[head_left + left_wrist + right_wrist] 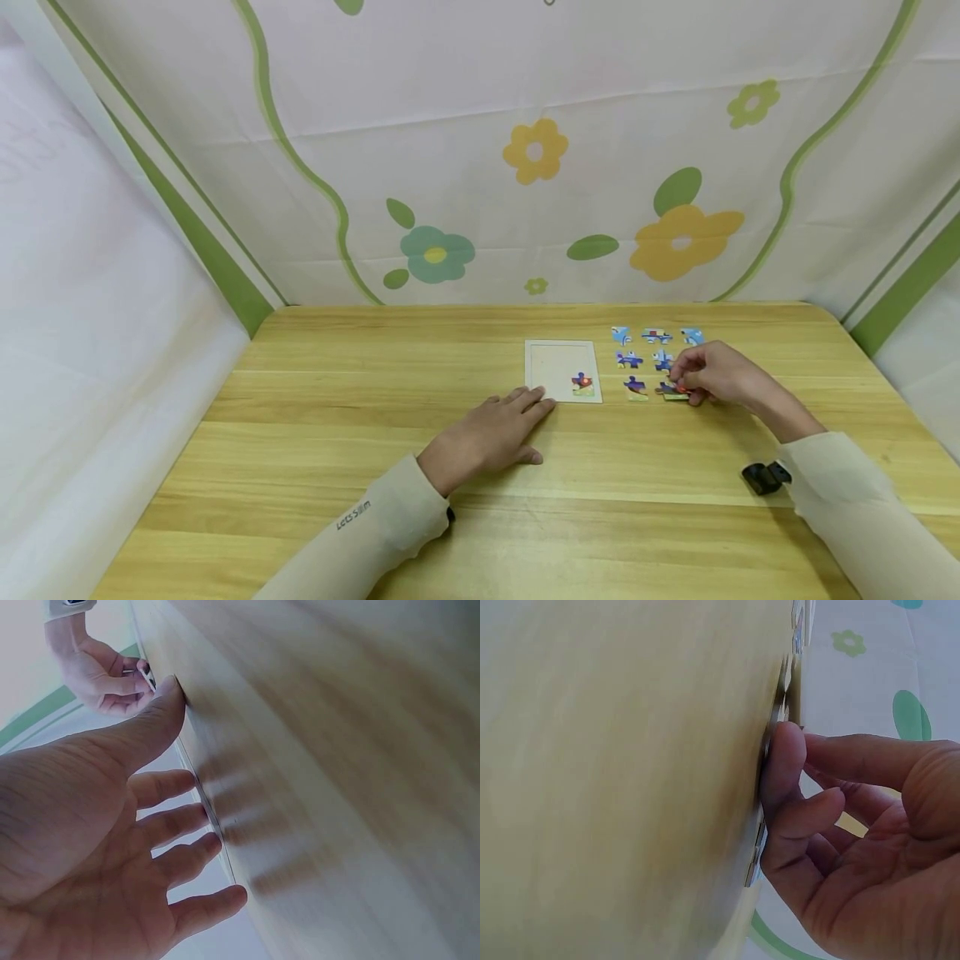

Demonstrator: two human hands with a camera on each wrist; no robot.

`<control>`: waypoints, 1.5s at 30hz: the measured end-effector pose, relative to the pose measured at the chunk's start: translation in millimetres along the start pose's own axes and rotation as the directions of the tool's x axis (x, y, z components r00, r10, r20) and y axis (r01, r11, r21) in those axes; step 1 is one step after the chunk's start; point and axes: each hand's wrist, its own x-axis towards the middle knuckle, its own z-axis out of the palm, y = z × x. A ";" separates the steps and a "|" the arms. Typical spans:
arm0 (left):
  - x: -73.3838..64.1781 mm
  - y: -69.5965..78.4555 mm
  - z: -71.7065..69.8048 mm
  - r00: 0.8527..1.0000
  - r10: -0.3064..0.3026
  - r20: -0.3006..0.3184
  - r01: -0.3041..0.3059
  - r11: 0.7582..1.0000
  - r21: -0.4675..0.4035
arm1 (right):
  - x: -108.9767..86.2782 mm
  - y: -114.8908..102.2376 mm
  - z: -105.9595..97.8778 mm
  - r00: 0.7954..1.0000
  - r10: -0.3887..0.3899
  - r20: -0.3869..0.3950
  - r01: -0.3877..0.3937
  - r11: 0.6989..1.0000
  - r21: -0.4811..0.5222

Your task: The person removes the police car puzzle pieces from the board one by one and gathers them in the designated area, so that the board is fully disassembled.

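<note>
My left hand (491, 432) lies with extended fingers, their tips on the lower left corner of a white puzzle tray (551, 362). One jigsaw piece (582, 383), purple with a red spot and a yellow-green strip, sits in the tray's lower right corner. To the right, my right hand (716, 375) pinches another puzzle piece (672, 391) with a green lower edge. That piece shows edge-on and tilted in the left wrist view, between thumb and fingers. In the right wrist view, the fingers (784, 761) hide most of it.
Several loose pieces lie in rows right of the tray, among them a blue corner piece (620, 335), a purple piece (629, 359) and a dark piece (635, 388). The wooden table (315, 433) ends at a flower-patterned cloth (450, 167) behind.
</note>
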 end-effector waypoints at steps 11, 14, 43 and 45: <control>-0.2 -0.2 -0.5 1.000 0.001 -0.003 -0.001 1.000 -0.002 | 0.1 -0.6 0.9 1.000 -0.028 -0.014 0.028 0.999 -0.026; -0.7 -0.2 -1.1 1.000 -0.001 -0.002 0.001 1.000 -0.007 | 0.0 -0.7 1.5 0.999 -0.026 -0.019 0.025 0.999 -0.024; 0.5 -0.5 -0.4 1.000 0.001 -0.004 -0.001 1.000 -0.006 | -1.2 -1.7 1.4 0.999 -0.054 -0.006 0.054 0.997 -0.053; 1.3 -0.1 -0.6 1.000 0.000 -0.004 0.000 1.000 -0.004 | -1.4 -2.0 0.5 0.998 -0.062 -0.009 0.061 0.997 -0.056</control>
